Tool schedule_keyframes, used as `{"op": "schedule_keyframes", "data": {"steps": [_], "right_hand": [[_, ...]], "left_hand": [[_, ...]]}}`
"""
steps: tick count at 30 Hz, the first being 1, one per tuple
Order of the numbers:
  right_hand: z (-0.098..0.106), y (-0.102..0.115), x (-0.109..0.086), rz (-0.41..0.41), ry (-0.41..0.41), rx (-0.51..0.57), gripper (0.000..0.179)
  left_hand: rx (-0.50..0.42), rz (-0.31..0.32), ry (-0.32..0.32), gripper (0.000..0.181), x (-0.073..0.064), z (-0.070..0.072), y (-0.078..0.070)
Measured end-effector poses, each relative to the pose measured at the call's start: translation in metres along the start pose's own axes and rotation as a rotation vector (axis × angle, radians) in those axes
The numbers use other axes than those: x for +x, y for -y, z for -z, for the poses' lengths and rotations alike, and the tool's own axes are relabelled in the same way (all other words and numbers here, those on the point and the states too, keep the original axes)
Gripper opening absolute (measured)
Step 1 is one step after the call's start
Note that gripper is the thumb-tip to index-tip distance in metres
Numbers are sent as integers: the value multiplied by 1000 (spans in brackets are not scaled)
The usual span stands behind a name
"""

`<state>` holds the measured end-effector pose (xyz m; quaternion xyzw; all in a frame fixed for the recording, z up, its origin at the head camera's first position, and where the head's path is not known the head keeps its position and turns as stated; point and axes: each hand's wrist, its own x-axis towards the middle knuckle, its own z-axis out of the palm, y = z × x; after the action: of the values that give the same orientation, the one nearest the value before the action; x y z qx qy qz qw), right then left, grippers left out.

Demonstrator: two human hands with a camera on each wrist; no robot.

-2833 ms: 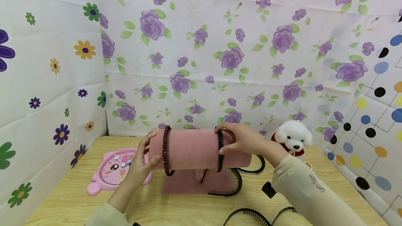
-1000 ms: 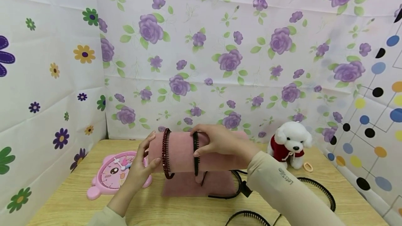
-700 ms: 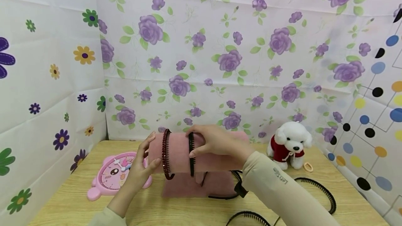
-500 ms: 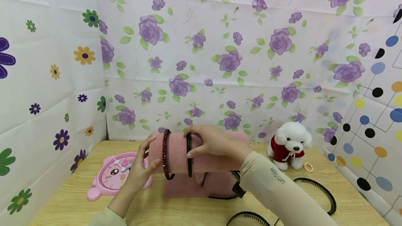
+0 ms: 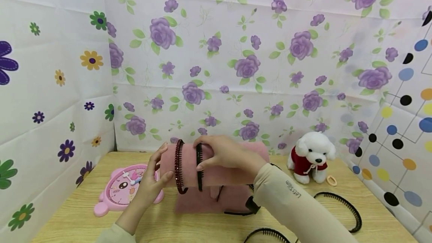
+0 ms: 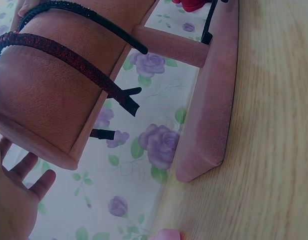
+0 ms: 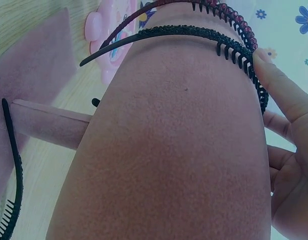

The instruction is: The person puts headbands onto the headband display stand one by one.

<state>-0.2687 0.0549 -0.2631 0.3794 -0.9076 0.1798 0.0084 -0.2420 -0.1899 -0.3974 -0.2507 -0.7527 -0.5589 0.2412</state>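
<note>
Above the counter (image 5: 189, 231), between its side edges, the right hand (image 5: 224, 153) is holding a black headband (image 5: 200, 180) around a pink roll (image 5: 189, 162); the left hand (image 5: 153, 175) is clasping the roll's end, both grips partly spread.

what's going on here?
A person is handling headbands on a pink stand. Their left hand grips the end of its roll. Their right hand holds a black headband draped over the roll, a gap away from the dark red headband. More black headbands lie on the table.
</note>
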Motion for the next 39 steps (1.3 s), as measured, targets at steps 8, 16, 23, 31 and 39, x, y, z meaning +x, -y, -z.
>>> {"op": "schedule_keyframes", "data": {"steps": [8, 16, 23, 31, 39], "right_hand": [[-2, 4, 4, 19, -2, -13, 57], [-7, 10, 9, 10, -2, -15, 57], [-10, 13, 13, 9, -21, -22, 57], [-12, 19, 14, 1, -28, -23, 58], [-17, 21, 18, 12, -46, -64, 61]], "left_hand": [[2, -2, -2, 69, 0, 0, 0], [3, -19, 1, 69, -1, 0, 1], [6, -31, 6, 68, 0, 0, 1], [14, -43, -3, 69, 1, 0, 1], [28, -24, -6, 69, 0, 0, 4]]}}
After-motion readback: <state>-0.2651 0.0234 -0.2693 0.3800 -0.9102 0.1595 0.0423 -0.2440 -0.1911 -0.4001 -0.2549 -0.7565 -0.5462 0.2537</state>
